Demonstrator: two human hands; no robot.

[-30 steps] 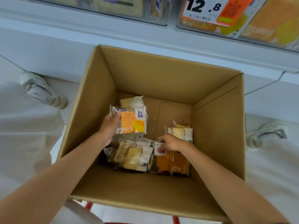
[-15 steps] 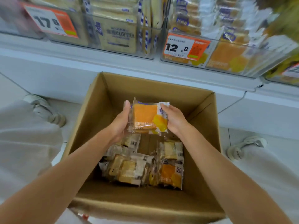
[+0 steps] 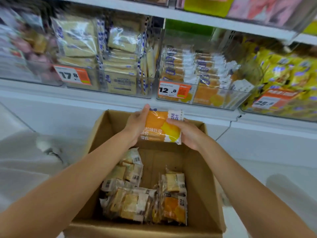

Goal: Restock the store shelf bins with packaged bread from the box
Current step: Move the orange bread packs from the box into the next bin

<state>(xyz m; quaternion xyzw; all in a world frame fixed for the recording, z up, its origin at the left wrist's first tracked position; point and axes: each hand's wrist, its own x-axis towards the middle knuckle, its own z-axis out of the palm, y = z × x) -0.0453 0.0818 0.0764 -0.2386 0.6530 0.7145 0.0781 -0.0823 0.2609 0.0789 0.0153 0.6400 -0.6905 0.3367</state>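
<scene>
1. Bright, soft, even light; the white shelf (image 3: 103, 98) face above the box (image 3: 197, 186) is washed out, almost without detail.
2. Inside the box the light drops: the packs (image 3: 130, 203) at its bottom sit in mild shade, colours dull.
3. Glare streaks the clear bins (image 3: 111, 83) above the box.
4. Motion blur smears those bins, worst up-left and up-right of the box; the price tag (image 3: 174, 91) straight above it reads clearly.
5. Wide-angle bending: the shelf edge bows, and the forearms (image 3: 68, 186) swell beside the box.
6. The pack (image 3: 159, 127) over the box's far rim is fairly sharp.
</scene>
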